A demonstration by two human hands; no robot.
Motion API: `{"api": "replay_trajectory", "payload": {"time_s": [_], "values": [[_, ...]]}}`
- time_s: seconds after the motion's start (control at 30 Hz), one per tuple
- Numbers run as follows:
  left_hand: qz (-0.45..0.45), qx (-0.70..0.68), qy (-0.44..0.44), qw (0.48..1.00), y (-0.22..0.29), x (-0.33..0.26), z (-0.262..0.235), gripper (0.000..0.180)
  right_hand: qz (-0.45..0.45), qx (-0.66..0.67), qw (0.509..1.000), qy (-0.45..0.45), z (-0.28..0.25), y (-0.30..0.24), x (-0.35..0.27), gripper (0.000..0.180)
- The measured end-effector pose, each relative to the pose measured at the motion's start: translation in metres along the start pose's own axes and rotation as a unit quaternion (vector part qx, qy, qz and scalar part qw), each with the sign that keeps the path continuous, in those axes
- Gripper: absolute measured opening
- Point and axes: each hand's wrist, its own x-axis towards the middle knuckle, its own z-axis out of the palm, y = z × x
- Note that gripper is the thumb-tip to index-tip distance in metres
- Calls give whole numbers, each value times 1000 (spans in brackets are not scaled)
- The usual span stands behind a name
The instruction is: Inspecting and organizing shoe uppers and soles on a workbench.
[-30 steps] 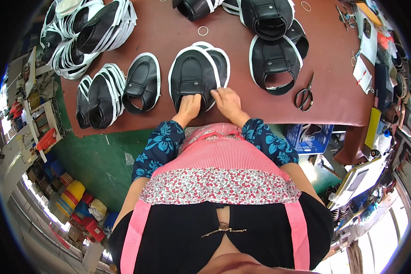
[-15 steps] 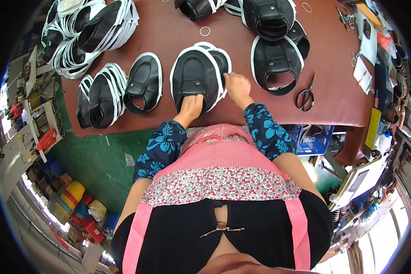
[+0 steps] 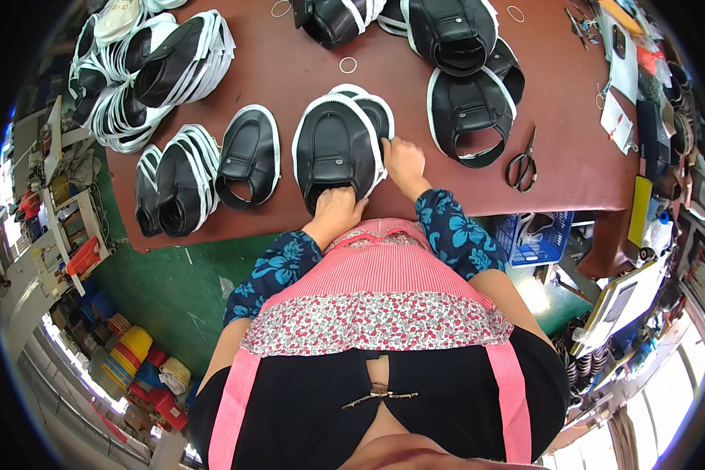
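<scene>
A black leather shoe upper [image 3: 333, 141] with a white zigzag edge lies in front of me, toe end away, on top of another upper [image 3: 379, 114] that shows at its right and far side. My left hand [image 3: 337, 213] is closed on the top upper's near edge, at the opening; some fingertips are hidden inside it. My right hand [image 3: 406, 166] is closed at the right edge of these uppers, its fingertips pinched together against the rim. What exactly the right fingers hold is too small to tell.
On the brown table [image 3: 290, 78], a single upper [image 3: 248, 157] and a row of nested uppers [image 3: 186, 184] lie left. Larger stacks [image 3: 184, 59] stand far left, more uppers [image 3: 471, 117] right. Scissors [image 3: 522, 166] lie further right. A blue basket [image 3: 542, 239] sits below the table edge.
The view has shifted slightly, so the table sits lower in it. My left hand has drawn a little toward me, its thumb now showing. My right hand stays at the uppers' right edge.
</scene>
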Motion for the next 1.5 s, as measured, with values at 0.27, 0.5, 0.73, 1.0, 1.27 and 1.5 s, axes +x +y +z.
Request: {"api": "replay_trajectory", "payload": {"time_s": [0.27,0.5,0.73,1.0,1.27,1.5], "values": [[-63,-18,327,943,-52,8,-45,55,39,-70,994,-69,-82,18,-76,33],[-66,172,160,970,-170,187,-129,39,-48,-186,978,82,-174,17,-32,28],[-124,284,135,941,-75,220,-171,50,-53,-132,988,-64,-175,53,-39,26],[89,-5,47,995,125,128,24,63,30,163,977,-134,-204,108,27,39],[-46,69,158,984,167,117,86,64,-137,80,952,-260,-116,115,92,38],[-123,59,98,986,149,107,106,65,-265,-84,929,-245,-91,128,104,36]]}}
